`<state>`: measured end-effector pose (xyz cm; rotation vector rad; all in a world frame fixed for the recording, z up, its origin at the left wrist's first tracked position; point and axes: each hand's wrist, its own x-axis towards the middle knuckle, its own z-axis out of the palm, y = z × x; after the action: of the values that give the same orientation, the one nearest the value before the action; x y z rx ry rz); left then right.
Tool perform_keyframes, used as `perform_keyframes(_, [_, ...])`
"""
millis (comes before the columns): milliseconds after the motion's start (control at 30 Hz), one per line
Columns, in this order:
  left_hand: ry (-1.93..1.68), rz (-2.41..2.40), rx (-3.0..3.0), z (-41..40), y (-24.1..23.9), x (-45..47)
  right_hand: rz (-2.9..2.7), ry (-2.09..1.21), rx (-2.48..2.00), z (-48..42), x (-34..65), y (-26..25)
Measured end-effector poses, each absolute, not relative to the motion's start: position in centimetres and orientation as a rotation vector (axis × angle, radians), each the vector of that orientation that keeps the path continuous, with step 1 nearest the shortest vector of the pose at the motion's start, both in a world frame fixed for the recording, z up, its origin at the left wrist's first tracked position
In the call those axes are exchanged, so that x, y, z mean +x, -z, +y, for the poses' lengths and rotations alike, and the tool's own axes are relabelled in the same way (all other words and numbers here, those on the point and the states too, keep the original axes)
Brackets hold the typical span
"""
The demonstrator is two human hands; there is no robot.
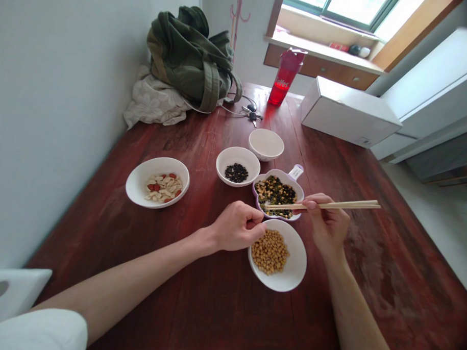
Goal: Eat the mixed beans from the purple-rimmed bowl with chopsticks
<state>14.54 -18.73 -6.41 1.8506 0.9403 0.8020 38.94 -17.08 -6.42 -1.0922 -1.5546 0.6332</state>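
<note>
My right hand (328, 227) is closed around a pair of wooden chopsticks (351, 205). Their tips reach into a purple-rimmed dish (298, 191) with a short handle, which holds mixed dark, green and yellow beans (275, 192). My left hand (239, 226) is closed, its thumb over the rim of a white bowl (296, 264) of yellow soybeans (271, 252). Its curled index finger is beside the purple-rimmed dish; I cannot make out what the fingers grip. Just behind stand a white bowl (222, 162) with black beans (236, 172) and an empty white bowl (266, 143).
A white bowl (135, 184) of pale and reddish nuts or beans (164, 187) stands at the left. Towards the back are a green bag (187, 56), a floral cloth (155, 101), keys (252, 115), a red bottle (285, 77) and a white box (346, 112). A wall borders the left side.
</note>
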Motion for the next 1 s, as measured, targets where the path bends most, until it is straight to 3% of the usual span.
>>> perform_keyframes(1000, [-0.808,0.933,1.846,-18.78,6.28,14.54,-1.55,-0.637,-1.064,-16.98,39.32,6.2])
